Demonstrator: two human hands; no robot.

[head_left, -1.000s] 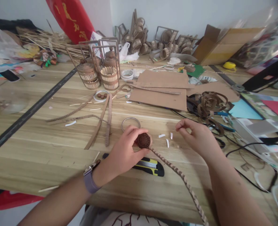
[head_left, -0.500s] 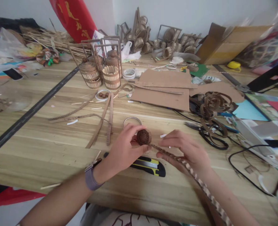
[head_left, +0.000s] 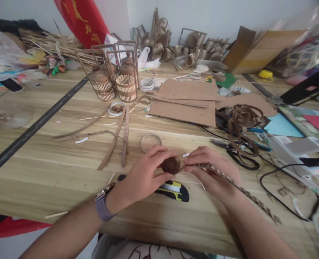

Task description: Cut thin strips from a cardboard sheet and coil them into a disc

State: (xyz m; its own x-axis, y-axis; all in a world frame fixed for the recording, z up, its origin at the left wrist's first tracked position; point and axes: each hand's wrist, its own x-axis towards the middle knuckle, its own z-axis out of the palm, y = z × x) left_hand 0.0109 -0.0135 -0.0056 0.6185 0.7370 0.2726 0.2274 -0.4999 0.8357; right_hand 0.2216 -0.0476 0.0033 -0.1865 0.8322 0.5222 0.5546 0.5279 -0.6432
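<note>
Between the thumb and fingers of my left hand (head_left: 145, 176) is a round, tightly wound coil of brown corrugated cardboard (head_left: 171, 165). From the coil's right side runs the loose cardboard strip (head_left: 240, 189), its ridged face showing. My right hand (head_left: 213, 172) pinches this strip close to the coil, and the tail passes over the wrist toward the lower right. Beneath my left hand lies a yellow and black utility knife (head_left: 175, 190), partly covered. A metal ring (head_left: 150, 142) rests on the table just beyond my left fingers.
Left of the hands lie cut cardboard strips (head_left: 125, 140). Black scissors (head_left: 242, 156) and a tangle of brown strips (head_left: 245, 120) are at the right. Flat cardboard sheets (head_left: 186, 111) and small lidded baskets (head_left: 102, 84) stand farther back.
My right fingers have closed on the strip near the coil, where they were apart before. Both the coil and my left hand have shifted slightly right, and the strip's tail has swung up.
</note>
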